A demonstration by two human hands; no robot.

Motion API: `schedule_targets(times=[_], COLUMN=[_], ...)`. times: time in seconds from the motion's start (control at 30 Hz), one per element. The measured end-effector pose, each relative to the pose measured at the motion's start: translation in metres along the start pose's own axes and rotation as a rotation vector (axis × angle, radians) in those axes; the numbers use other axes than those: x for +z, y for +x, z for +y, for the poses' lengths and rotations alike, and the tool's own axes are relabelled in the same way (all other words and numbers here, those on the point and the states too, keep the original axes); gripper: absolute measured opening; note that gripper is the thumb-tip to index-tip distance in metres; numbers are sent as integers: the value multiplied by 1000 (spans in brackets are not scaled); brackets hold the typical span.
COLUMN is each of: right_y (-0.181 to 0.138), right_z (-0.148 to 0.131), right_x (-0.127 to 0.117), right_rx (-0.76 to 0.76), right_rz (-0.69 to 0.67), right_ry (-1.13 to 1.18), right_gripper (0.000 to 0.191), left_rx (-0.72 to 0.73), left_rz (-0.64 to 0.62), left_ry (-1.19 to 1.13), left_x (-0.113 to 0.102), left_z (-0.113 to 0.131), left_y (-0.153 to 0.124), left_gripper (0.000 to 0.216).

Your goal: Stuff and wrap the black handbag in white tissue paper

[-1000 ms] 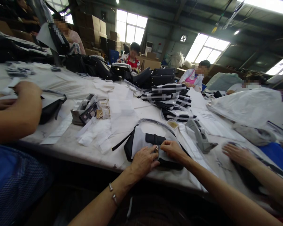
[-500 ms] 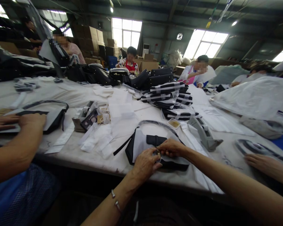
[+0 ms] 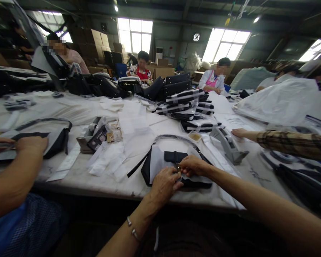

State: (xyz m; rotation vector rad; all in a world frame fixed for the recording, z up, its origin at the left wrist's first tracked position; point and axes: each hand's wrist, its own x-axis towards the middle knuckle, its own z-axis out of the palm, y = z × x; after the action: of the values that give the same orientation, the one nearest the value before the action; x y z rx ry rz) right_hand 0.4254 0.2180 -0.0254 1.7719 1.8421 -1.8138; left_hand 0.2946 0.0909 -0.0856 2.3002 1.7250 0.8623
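black bag (image 3: 147,167), half wrapped in white paper (image 3: 160,160), lies flat near the front edge of the worktop (image 3: 77,175), about mid-way along. left hand (image 3: 164,184) rests on the bag, fingers curled, pinching a small metal fitting (image 3: 178,167) on its front. right hand (image 3: 192,166) meets it from the other side, fingertips closed on the same fitting. grey tape dispenser (image 3: 228,144) stands just right of the bag. toward the left edge a co-worker's hand (image 3: 30,144) presses on another bag (image 3: 56,139). a plaid sleeve (image 3: 291,142) reaches in from the right edge.
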Motion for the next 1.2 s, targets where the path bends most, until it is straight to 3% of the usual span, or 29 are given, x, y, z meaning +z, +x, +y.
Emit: schedule_targets(times=[0.13, 0.4, 0.67, 0.93, 1.2], right_y=[2, 12, 5, 10, 2], right_z=[-1, 2, 6, 11, 9], right_x=[-2, 8, -2, 6, 1], right_rx=[12, -21, -54, -103, -115], right_rz=[-53, 53, -77, 44, -33], right_ry=[-8, -59, -2, -48, -11], right_gripper=[12, 13, 13, 11, 15], left_rx=[2, 3, -8, -8, -13], left_rz=[-12, -36, -41, -40, -36], left_ry=[9, -5, 11, 8, 7], left_x=[2, -3, -2, -2, -2], left_z=[-1, 1, 0, 2, 1], left_y=[0, 2, 1, 1, 2], left_gripper=[30, 34, 27, 34, 31])
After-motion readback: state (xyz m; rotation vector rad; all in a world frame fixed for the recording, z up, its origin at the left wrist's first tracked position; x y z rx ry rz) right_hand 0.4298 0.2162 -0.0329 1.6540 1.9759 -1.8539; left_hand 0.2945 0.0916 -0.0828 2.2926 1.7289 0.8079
